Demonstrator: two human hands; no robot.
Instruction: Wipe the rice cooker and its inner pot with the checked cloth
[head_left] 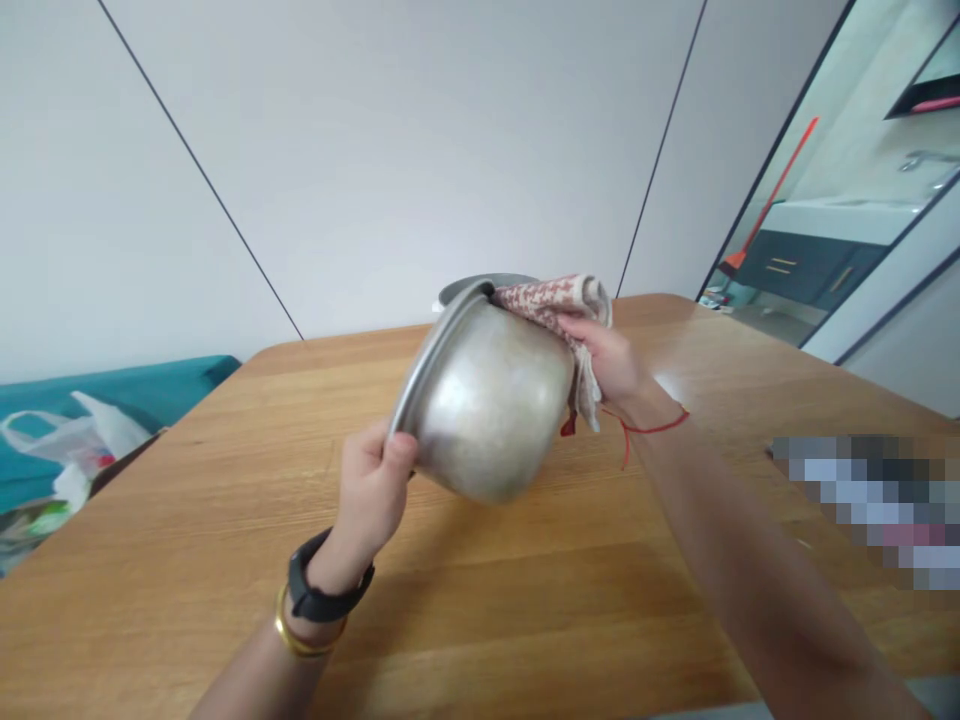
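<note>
A silvery metal pot (491,400) is held tilted on its side above the wooden table (247,520), its rim turned to the left and away from me. My left hand (375,485) grips the rim at the lower left, thumb on the outside. In my right hand (611,360) is a folded red-and-white patterned cloth (555,295), which lies against the pot's upper right side and rim. Behind the pot a grey round edge (491,280) shows in part; I cannot tell what it belongs to. Most of the pot's inside is hidden.
White panels (420,140) stand behind the table. On the left, a white plastic bag (75,440) rests near a teal seat (172,385). A blurred-out patch (877,500) covers something at the table's right. Through a doorway stand an orange broom (780,190) and a sink cabinet (817,265).
</note>
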